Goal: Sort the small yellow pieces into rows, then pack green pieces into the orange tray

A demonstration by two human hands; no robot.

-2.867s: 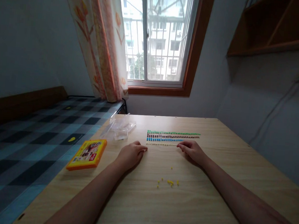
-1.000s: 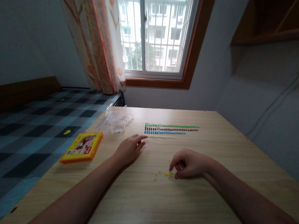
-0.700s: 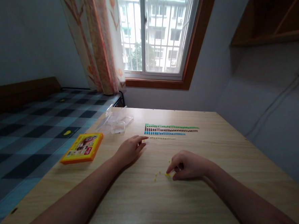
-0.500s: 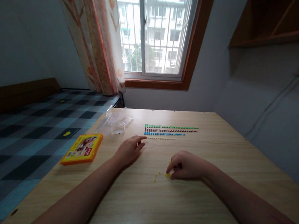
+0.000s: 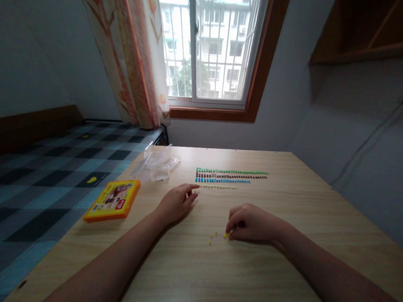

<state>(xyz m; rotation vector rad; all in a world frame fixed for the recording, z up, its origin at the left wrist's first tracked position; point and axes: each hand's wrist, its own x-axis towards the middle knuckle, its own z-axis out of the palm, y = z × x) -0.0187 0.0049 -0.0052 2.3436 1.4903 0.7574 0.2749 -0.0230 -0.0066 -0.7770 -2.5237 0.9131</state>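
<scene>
My left hand [image 5: 178,202] rests on the table by the left end of the rows, its index finger and thumb apart. A tiny yellow piece [image 5: 195,190] shows between those two fingers; whether they touch it I cannot tell. My right hand [image 5: 248,222] is closed in a pinch, thumb and index finger on a small yellow brick [image 5: 227,236] at the tabletop. Several loose yellow bricks [image 5: 211,236] lie just left of it. Beyond my hands run rows of tiny green bricks [image 5: 232,171], brown bricks [image 5: 232,176], blue bricks [image 5: 222,181] and pale bricks [image 5: 219,187].
A yellow-orange box [image 5: 113,201] with a printed lid lies at the table's left edge. Clear plastic packaging [image 5: 157,166] sits behind it. A checked bed [image 5: 50,173] adjoins the wooden table [image 5: 187,277] on the left, and a window is ahead.
My right fingers have drawn closer together over the yellow bricks, and one at the fingertips has shifted slightly. My left hand has stayed nearly still; the whole view moved a little.
</scene>
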